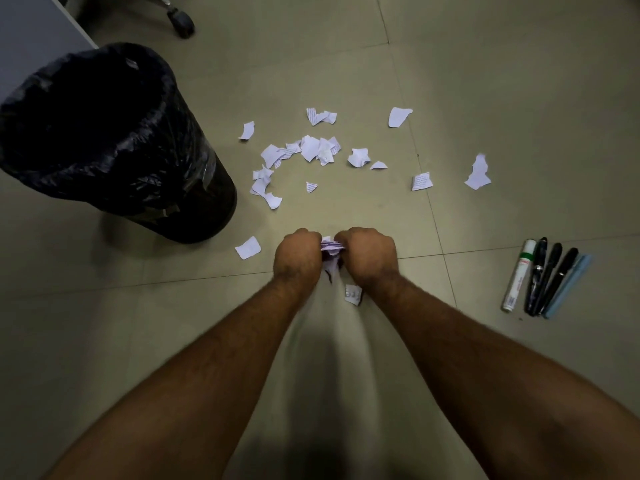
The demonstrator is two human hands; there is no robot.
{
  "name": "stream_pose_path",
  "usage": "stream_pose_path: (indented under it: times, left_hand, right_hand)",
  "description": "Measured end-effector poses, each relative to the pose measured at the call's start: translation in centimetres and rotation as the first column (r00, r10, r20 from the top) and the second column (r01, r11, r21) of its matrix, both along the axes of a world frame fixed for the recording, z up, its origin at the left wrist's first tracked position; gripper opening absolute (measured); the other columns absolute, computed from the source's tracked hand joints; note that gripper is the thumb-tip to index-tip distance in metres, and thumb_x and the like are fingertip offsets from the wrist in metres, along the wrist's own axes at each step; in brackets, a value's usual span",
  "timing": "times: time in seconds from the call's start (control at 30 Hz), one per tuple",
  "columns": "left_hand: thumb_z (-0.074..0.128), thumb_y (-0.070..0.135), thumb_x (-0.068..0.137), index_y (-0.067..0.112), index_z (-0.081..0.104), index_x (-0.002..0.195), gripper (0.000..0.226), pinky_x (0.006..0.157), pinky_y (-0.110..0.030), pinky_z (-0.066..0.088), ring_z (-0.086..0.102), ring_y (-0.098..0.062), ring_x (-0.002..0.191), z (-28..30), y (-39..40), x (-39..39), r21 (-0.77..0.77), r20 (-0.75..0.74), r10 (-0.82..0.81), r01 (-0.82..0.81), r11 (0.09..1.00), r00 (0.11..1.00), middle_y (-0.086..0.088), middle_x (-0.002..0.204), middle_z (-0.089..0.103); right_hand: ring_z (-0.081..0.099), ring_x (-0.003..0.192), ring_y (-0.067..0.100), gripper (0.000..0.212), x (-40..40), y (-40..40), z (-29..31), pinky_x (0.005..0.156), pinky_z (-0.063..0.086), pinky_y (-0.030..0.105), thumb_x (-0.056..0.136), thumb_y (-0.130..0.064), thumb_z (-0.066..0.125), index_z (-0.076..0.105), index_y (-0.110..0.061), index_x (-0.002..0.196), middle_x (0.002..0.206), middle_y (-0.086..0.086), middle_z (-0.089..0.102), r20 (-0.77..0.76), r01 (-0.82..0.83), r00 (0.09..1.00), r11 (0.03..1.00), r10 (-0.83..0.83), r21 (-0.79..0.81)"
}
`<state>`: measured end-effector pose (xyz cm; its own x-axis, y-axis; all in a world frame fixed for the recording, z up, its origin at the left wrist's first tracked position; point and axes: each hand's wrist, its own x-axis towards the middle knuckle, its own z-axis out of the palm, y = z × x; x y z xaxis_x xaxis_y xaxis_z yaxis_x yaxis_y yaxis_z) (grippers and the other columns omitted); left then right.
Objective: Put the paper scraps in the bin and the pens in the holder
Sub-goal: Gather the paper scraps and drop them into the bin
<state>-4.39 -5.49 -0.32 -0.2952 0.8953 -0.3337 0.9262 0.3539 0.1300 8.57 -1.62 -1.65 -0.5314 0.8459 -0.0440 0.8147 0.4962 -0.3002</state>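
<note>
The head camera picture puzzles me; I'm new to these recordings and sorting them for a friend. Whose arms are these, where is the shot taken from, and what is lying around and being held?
There is no machine here. A person wears a wide-angle camera on the head, looking forward and down, so the two bare forearms reach in from the bottom of the picture.

The left hand and right hand are close together, both curled round a small bunch of paper scraps held between them.

On the tiled floor lie many more torn scraps, spread out beyond the hands, plus one small piece just below the right hand.

To the left stands a bin lined with a black bag. To the right, a white marker and several pens lie side by side. No pen holder shows in this picture.
</note>
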Motion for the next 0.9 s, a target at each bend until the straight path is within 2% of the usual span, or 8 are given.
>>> stream_pose_path:
  times: [0.1,0.17,0.33,0.47,0.57,0.73,0.8,0.9]
  left_hand:
    - [0.057,0.009,0.09,0.006,0.067,0.104,0.018,0.088,-0.033,0.046,0.062,-0.032,0.103,0.7,0.2,0.0,0.045,-0.012,0.062,-0.062,0.997,0.998,-0.015,0.111,0.067]
    - [0.055,0.006,0.089,0.005,0.069,0.102,0.02,0.086,-0.032,0.048,0.064,-0.032,0.102,1.0,0.4,-0.3,0.08,0.064,0.19,-0.195,0.978,0.98,-0.015,0.109,0.069]
    - [0.061,0.01,0.09,0.014,0.076,0.099,0.018,0.073,-0.022,0.042,0.066,-0.029,0.1,3.2,1.4,-1.2,0.09,0.303,0.443,-0.488,0.868,0.844,-0.01,0.108,0.072]
    - [0.063,0.013,0.09,0.015,0.075,0.095,0.013,0.071,-0.022,0.042,0.066,-0.028,0.099,6.6,2.5,-2.1,0.123,0.369,0.431,-0.503,0.855,0.823,-0.009,0.105,0.072]
    - [0.064,0.016,0.089,0.018,0.075,0.087,0.011,0.071,-0.023,0.045,0.067,-0.027,0.095,10.2,3.7,-3.0,0.2,0.396,0.384,-0.487,0.85,0.834,-0.009,0.098,0.074]
    - [0.061,0.01,0.086,0.016,0.069,0.077,0.013,0.066,-0.022,0.04,0.067,-0.028,0.09,18.6,5.4,-5.8,0.33,0.354,0.369,-0.484,0.81,0.859,-0.009,0.098,0.072]
    - [0.061,0.01,0.085,0.015,0.07,0.079,0.012,0.067,-0.022,0.04,0.066,-0.028,0.087,22.0,5.6,-7.8,0.392,0.311,0.365,-0.468,0.792,0.878,-0.01,0.098,0.072]
    - [0.061,0.01,0.088,0.015,0.074,0.094,0.016,0.073,-0.026,0.047,0.067,-0.031,0.093,26.4,4.9,-11.6,0.469,0.227,0.397,-0.458,0.756,0.889,-0.013,0.101,0.072]
  right_hand:
    - [0.064,0.087,0.03,0.013,0.3,0.8,0.4,0.064,0.031,0.026,0.086,-0.02,0.059,0.07,-0.016,0.091,0.092,0.008,0.07,-0.031,0.029,0.999,0.996,-0.032,-0.088]
    - [0.064,0.088,0.033,0.012,0.7,1.1,0.7,0.065,0.032,0.025,0.086,-0.016,0.059,0.071,-0.013,0.089,0.092,0.012,0.072,-0.118,0.131,0.981,0.976,-0.153,-0.174]
    - [0.065,0.08,0.034,0.027,0.1,1.0,2.6,0.064,0.038,0.026,0.093,-0.031,0.06,0.073,-0.008,0.085,0.084,0.016,0.072,-0.302,0.36,0.799,0.817,-0.519,-0.45]
    - [0.064,0.078,0.032,0.02,-1.4,1.5,5.4,0.065,0.042,0.027,0.087,-0.027,0.068,0.074,-0.008,0.087,0.085,0.015,0.073,-0.36,0.381,0.701,0.75,-0.616,-0.541]
    - [0.069,0.074,0.033,0.023,-3.5,2.2,8.7,0.07,0.058,0.038,0.077,-0.033,0.069,0.069,-0.011,0.071,0.074,0.013,0.072,-0.448,0.355,0.594,0.717,-0.668,-0.599]
    - [0.07,0.067,0.033,0.022,-8.3,3.0,15.8,0.066,0.06,0.049,0.076,-0.025,0.068,0.061,-0.015,0.058,0.06,0.005,0.066,-0.553,0.28,0.476,0.714,-0.684,-0.642]
    - [0.068,0.06,0.029,0.024,-10.6,3.1,18.6,0.064,0.06,0.048,0.078,-0.02,0.068,0.059,-0.016,0.056,0.055,0.002,0.062,-0.59,0.258,0.443,0.727,-0.675,-0.636]
    - [0.064,0.054,0.022,0.026,-14.3,2.5,22.1,0.06,0.059,0.039,0.081,-0.021,0.07,0.058,-0.016,0.058,0.054,-0.002,0.059,-0.613,0.224,0.46,0.752,-0.643,-0.621]
